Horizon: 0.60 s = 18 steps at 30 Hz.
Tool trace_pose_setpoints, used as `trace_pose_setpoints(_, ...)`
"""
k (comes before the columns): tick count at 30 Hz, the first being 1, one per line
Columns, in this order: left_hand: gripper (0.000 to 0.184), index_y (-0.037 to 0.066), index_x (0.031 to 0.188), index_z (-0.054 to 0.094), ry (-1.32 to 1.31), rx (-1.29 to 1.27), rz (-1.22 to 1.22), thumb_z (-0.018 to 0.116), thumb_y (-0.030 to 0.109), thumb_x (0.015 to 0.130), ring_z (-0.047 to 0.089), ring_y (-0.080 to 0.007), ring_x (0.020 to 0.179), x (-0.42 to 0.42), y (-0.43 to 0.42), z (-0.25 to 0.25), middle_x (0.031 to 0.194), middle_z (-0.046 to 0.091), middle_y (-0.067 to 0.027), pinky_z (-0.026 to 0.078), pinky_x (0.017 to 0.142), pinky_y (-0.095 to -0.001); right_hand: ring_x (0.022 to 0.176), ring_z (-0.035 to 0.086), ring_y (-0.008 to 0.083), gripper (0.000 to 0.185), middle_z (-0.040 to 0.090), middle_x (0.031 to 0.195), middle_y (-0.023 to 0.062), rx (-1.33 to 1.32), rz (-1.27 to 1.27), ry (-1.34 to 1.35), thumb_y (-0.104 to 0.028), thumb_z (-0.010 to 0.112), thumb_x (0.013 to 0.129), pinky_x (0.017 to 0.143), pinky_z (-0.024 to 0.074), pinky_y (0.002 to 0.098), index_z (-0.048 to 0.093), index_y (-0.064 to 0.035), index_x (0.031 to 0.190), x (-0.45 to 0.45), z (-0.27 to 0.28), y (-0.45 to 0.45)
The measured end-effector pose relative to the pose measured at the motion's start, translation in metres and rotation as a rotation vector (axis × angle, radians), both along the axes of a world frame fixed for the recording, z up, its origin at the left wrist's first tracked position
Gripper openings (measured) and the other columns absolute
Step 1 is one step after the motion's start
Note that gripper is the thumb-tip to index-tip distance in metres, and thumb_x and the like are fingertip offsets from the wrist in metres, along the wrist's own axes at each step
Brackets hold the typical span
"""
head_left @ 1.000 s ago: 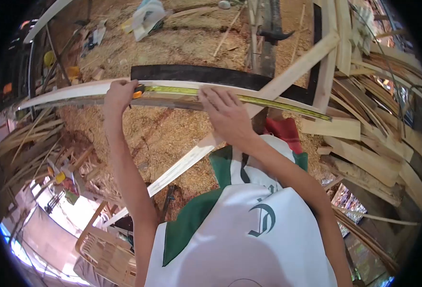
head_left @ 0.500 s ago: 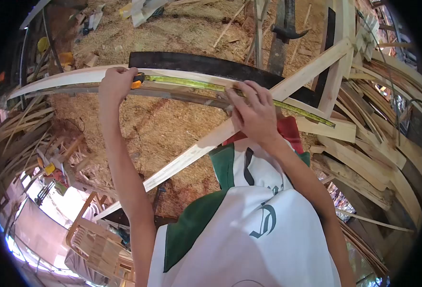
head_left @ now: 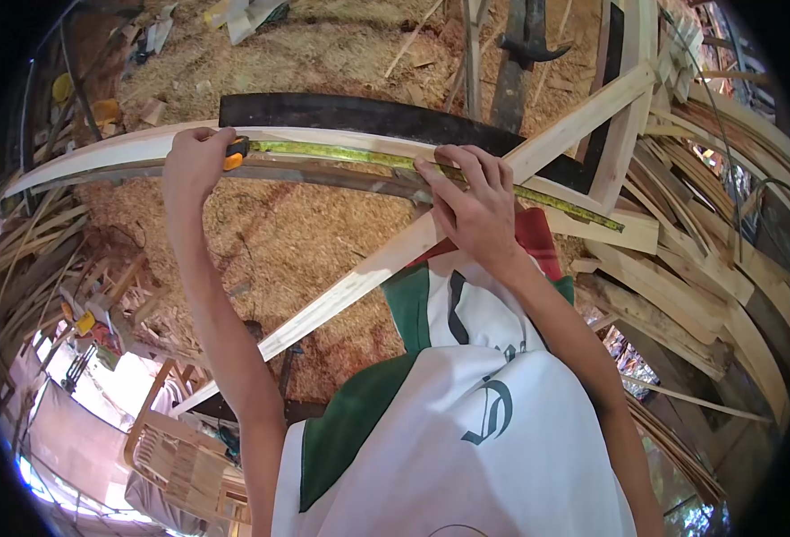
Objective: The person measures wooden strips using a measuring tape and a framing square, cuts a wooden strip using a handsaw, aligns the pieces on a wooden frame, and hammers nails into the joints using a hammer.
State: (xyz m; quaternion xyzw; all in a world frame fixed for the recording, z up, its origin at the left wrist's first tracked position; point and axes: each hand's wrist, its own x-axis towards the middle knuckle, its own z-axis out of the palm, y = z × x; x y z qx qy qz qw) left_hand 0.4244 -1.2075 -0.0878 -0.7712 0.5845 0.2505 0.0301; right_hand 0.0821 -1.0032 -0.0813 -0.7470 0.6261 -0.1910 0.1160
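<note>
My left hand (head_left: 196, 163) is closed around the orange and black case of a tape measure (head_left: 234, 153). Its yellow blade (head_left: 323, 154) runs out to the right along a long pale wooden board (head_left: 109, 154). Over the blade lies my right hand (head_left: 474, 197), fingers bent and partly spread, with its fingertips pressing the blade against the wood. Past that hand the blade's free end reaches a diagonal wooden brace. A dark curved strip (head_left: 350, 111) sits along the far side of the board.
A hammer (head_left: 529, 49) lies on a dark beam at the upper right. Pale brace pieces (head_left: 583, 125) cross at the right, near stacked planks (head_left: 708, 268). Another pale strip (head_left: 350, 285) slants below the board. Sawdust (head_left: 234, 224) covers the floor, and a wooden chair (head_left: 176, 456) stands at lower left.
The whole scene has shifted slightly left and up in view. My left hand has moved a little left with the tape case, farther from my right hand, which stays on the blade.
</note>
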Motion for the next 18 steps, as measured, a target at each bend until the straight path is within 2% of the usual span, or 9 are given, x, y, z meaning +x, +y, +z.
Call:
trace_pose_setpoints(3,0.049,-0.003,0.097,0.074,0.08,-0.086,-0.07,0.069,0.044,0.083,0.062,-0.0193,0.067,0.012,0.002,-0.004,0.075,0.067,-0.0105,0.047,0.068,-0.0351,0.121,0.055,0.0304,0.051,0.059,0.126,0.0085,-0.053,0.005,-0.077,-0.012,0.073,0.077,0.101,0.0445,0.0448,0.067,-0.0176,0.128,-0.005,-0.012,0.004)
trace_pose_setpoints(4,0.049,-0.003,0.099,0.074,0.106,0.041,-0.032,0.068,0.043,0.084,0.065,-0.0213,0.071,0.008,-0.001,-0.002,0.077,0.068,-0.0142,0.049,0.07,-0.0364,0.121,0.056,0.0323,0.049,0.06,0.126,0.012,-0.043,0.03,-0.089,-0.012,0.072,0.079,0.103,0.0472,0.0446,0.066,-0.0128,0.127,-0.01,-0.013,0.007)
trace_pose_setpoints(5,0.049,-0.002,0.1,0.075,0.126,0.163,0.002,0.066,0.043,0.084,0.067,-0.0234,0.075,0.008,-0.005,0.003,0.079,0.07,-0.0179,0.051,0.072,-0.0378,0.123,0.056,0.0328,0.046,0.06,0.127,0.0137,-0.022,0.055,-0.129,-0.013,0.072,0.08,0.106,0.0455,0.045,0.066,-0.0085,0.126,-0.016,-0.007,0.008)
trace_pose_setpoints(6,0.048,-0.003,0.096,0.075,0.172,0.126,0.002,0.066,0.042,0.085,0.065,-0.0217,0.071,0.01,-0.003,0.001,0.075,0.068,-0.0152,0.049,0.07,-0.0375,0.126,0.054,0.0335,0.043,0.059,0.128,0.0133,-0.043,0.067,-0.138,-0.013,0.071,0.082,0.107,0.0453,0.0448,0.065,-0.0063,0.124,-0.022,-0.009,0.01)
trace_pose_setpoints(8,0.047,-0.004,0.092,0.075,0.233,0.093,-0.005,0.066,0.042,0.085,0.063,-0.02,0.067,0.008,-0.001,-0.001,0.07,0.066,-0.0126,0.048,0.067,-0.0373,0.131,0.051,0.0343,0.042,0.059,0.132,0.0135,-0.049,0.037,-0.106,-0.014,0.069,0.084,0.108,0.0435,0.0451,0.065,-0.0067,0.126,-0.034,-0.009,0.017)
trace_pose_setpoints(12,0.046,-0.005,0.094,0.073,0.206,0.073,0.013,0.065,0.04,0.088,0.062,-0.0202,0.069,0.008,0.0,-0.003,0.075,0.067,-0.0116,0.046,0.069,-0.0368,0.134,0.048,0.035,0.042,0.057,0.137,0.0144,0.02,-0.033,-0.002,-0.016,0.066,0.089,0.112,0.0393,0.0465,0.064,-0.0073,0.129,-0.077,-0.002,0.04)
trace_pose_setpoints(14,0.047,-0.005,0.097,0.073,0.197,0.088,0.026,0.065,0.04,0.089,0.063,-0.0205,0.071,0.006,0.001,-0.001,0.078,0.069,-0.0119,0.047,0.07,-0.0364,0.138,0.044,0.0365,0.044,0.053,0.143,0.0153,0.001,-0.206,0.167,-0.015,0.061,0.093,0.115,0.0343,0.0483,0.06,-0.0058,0.135,-0.108,-0.01,0.059)
trace_pose_setpoints(18,0.05,-0.005,0.103,0.073,0.153,0.038,0.045,0.065,0.042,0.089,0.065,-0.0236,0.079,-0.012,0.013,0.018,0.087,0.071,-0.0153,0.048,0.076,-0.0358,0.143,0.036,0.0399,0.046,0.046,0.15,0.0177,0.02,-0.465,0.184,-0.018,0.05,0.1,0.118,0.0274,0.0504,0.052,-0.0018,0.143,-0.162,-0.022,0.091)
